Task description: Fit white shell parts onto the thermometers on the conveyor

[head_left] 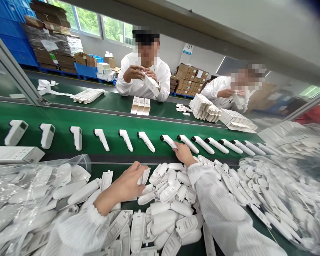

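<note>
On the green belt, my right hand [184, 153] has its fingers closed round the handle end of a white infrared thermometer [167, 140] with a dark front end. My left hand [129, 182] is over the loose parts, with its thumb and fingers holding a white plastic battery cover [144, 175]. Beneath and between both hands lies a heap of similar white covers [170, 190], some showing their ribbed inner side. More thermometers [126, 139] lie in a row on the belt, to both sides of my right hand.
Clear plastic bags of white parts flank the heap, one bag [18, 199] at left, another [288, 188] at right. A white box [14, 154] sits at left by the belt. Across it, two people in white handle boxes near upright open cartons [140, 106]. A metal frame [16, 60] crosses above.
</note>
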`<state>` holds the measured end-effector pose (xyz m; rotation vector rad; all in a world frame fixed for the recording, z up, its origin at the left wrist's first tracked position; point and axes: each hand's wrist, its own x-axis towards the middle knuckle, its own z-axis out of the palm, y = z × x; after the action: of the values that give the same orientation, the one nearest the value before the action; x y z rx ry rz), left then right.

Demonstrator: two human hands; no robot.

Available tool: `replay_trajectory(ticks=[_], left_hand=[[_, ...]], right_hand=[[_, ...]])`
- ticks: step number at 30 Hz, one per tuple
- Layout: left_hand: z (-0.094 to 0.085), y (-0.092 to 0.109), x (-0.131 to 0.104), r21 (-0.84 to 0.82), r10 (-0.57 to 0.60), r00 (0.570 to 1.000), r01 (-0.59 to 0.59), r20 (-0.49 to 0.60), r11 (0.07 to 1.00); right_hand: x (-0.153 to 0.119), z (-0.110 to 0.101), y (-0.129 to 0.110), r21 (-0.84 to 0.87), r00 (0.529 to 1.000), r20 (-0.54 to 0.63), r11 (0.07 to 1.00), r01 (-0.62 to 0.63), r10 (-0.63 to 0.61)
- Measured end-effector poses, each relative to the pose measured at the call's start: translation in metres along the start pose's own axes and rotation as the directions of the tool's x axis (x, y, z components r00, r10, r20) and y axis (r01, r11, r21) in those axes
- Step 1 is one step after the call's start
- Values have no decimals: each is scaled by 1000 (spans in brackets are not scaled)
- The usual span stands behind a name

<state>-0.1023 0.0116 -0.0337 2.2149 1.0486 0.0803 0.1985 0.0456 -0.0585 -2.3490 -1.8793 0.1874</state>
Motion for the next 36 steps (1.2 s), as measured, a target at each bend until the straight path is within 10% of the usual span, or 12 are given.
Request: replay_trajectory(ticks=[9,14,17,22,29,36], left_hand=[[-4,-19,13,-398,-121,970,28,-212,917],[-3,-30,19,-544,-176,955,18,-239,839],[-1,-34,23,-525,-184,938,2,-295,851],[-2,-40,23,-486,-198,907,-9,-372,874],[-6,-37,18,-501,-259,890,41,-375,865],[-4,-39,21,-604,-379,883,147,-277,783]], right_hand=[[-18,-21,-2,-87,994,-106,996,-31,21],[-70,-25,-66,191,864,-80,844,502,-496],[-97,-15,-112,79,760,19,759,646,-649],[-104,-1,-144,-66,827,44,824,562,-561],[-81,-7,-111,246,899,-85,865,437,-430],[-10,-27,-30,433,994,-105,899,64,-20]])
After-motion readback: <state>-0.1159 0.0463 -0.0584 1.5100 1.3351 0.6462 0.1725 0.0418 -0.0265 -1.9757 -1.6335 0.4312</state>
